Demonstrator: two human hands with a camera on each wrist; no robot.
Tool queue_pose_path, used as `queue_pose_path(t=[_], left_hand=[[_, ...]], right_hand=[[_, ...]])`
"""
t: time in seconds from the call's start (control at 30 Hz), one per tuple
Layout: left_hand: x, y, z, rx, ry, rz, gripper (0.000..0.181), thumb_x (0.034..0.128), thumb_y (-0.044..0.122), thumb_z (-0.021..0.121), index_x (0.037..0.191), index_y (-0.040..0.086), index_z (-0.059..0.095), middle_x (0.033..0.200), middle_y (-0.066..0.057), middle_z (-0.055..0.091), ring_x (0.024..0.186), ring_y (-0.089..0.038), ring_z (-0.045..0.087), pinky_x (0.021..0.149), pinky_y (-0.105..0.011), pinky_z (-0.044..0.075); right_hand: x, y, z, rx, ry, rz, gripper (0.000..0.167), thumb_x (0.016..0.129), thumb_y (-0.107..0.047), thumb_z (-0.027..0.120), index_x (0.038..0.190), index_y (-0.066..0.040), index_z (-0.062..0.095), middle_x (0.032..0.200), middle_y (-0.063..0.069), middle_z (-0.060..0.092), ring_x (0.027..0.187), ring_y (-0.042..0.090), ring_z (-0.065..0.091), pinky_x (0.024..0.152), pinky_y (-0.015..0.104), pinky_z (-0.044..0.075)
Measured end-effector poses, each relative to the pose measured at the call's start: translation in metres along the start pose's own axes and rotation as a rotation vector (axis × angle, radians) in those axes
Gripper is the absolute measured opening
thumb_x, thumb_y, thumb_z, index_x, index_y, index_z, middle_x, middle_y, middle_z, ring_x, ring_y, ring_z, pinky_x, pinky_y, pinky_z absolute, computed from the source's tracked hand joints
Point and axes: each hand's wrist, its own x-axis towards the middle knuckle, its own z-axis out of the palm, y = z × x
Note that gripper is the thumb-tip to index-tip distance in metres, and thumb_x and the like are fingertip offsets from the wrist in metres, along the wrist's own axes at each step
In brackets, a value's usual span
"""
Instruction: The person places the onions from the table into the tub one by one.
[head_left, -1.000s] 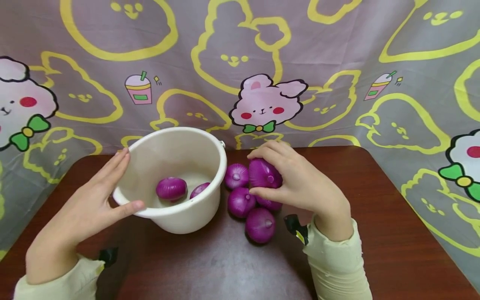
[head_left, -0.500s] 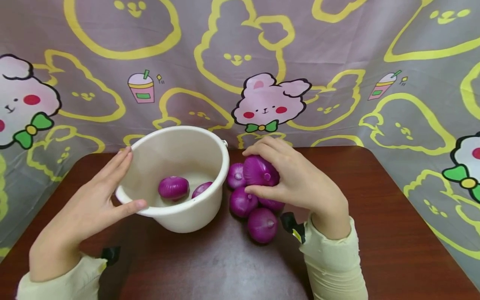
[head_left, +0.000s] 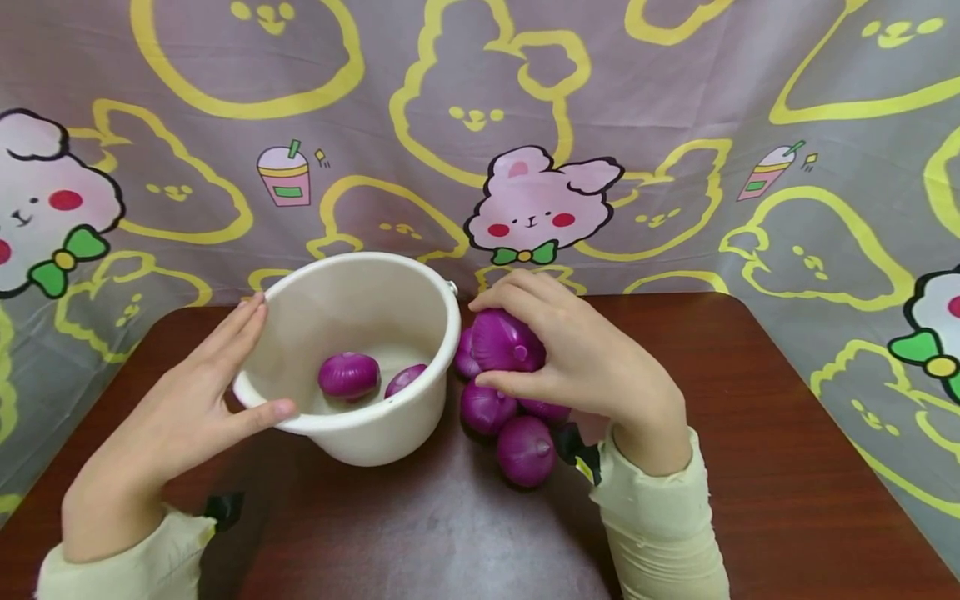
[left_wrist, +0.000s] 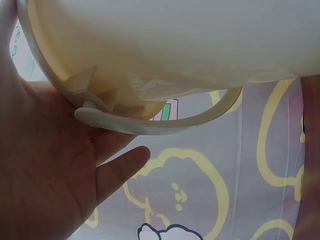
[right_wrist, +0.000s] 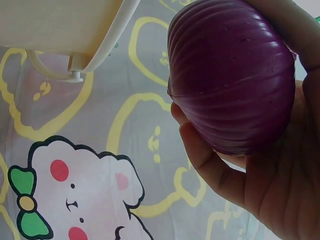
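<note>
A white bucket [head_left: 375,437] stands tilted-looking on the table's left, with two purple onions [head_left: 348,376] inside. My left hand [head_left: 176,408] rests on its left rim, thumb at the front and fingers behind; in the left wrist view the palm lies beside the bucket's handle [left_wrist: 150,126]. My right hand [head_left: 592,358] grips an onion [head_left: 504,340] between thumb and fingers, above a cluster of onions [head_left: 526,451] right of the bucket. The right wrist view shows that held onion [right_wrist: 232,77] in the curled fingers, apart from the bucket [right_wrist: 60,30].
The brown tabletop [head_left: 780,467] extends to the right and in front of the bucket. Behind the table's back edge hangs a grey-pink cloth [head_left: 660,83] with cartoon prints.
My right hand has moved left toward the bucket with the onion, which now covers more of the onion behind it. My left hand stays at the rim; the view has shifted slightly.
</note>
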Motion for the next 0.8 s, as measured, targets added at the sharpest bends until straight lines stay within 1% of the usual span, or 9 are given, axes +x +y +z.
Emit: queue_pose_path(t=[0.2,0.4,0.57,0.67,0.8], left_hand=[[0.0,-0.001,0.0,0.0,0.0,0.005,0.105,0.082,0.05,0.075,0.16,0.012,0.015,0.169,-0.003,0.006,0.156,-0.03,0.011,0.097,-0.074,0.036],[0.0,-0.003,0.0,-0.002,0.011,0.016,0.105,0.0823,0.049,0.075,0.16,0.011,0.015,0.169,-0.004,0.007,0.156,-0.03,0.01,0.099,-0.074,0.035],[0.001,-0.002,0.001,-0.006,0.002,0.008,0.105,0.0821,0.05,0.075,0.16,0.011,0.015,0.169,-0.003,0.006,0.155,-0.031,0.012,0.098,-0.074,0.035],[0.002,-0.002,0.002,-0.005,0.007,0.017,0.106,0.0818,0.05,0.075,0.16,0.011,0.015,0.169,-0.003,0.007,0.156,-0.029,0.011,0.099,-0.074,0.035],[0.001,-0.004,0.002,-0.008,0.021,0.038,0.105,0.0816,0.048,0.076,0.16,0.011,0.016,0.169,-0.003,0.008,0.156,-0.025,0.009,0.105,-0.072,0.032]], right_hand=[[0.006,0.001,0.004,0.006,0.007,-0.03,0.053,0.079,-0.039,0.083,0.121,-0.014,0.062,0.118,-0.005,0.06,0.112,0.011,0.052,0.094,0.032,0.049],[0.014,0.004,0.007,0.019,0.018,-0.057,0.053,0.08,-0.039,0.082,0.121,-0.012,0.063,0.116,-0.004,0.061,0.109,0.011,0.052,0.094,0.032,0.048],[0.018,0.003,0.009,0.024,0.016,-0.069,0.054,0.079,-0.039,0.082,0.121,-0.011,0.063,0.117,-0.003,0.061,0.11,0.012,0.053,0.095,0.032,0.047],[0.02,0.001,0.01,0.028,0.014,-0.083,0.054,0.08,-0.038,0.082,0.122,-0.011,0.062,0.116,-0.003,0.061,0.109,0.012,0.054,0.096,0.031,0.047],[0.025,-0.004,0.011,0.037,0.015,-0.107,0.053,0.081,-0.038,0.082,0.122,-0.011,0.062,0.115,-0.002,0.06,0.109,0.012,0.053,0.096,0.03,0.047]])
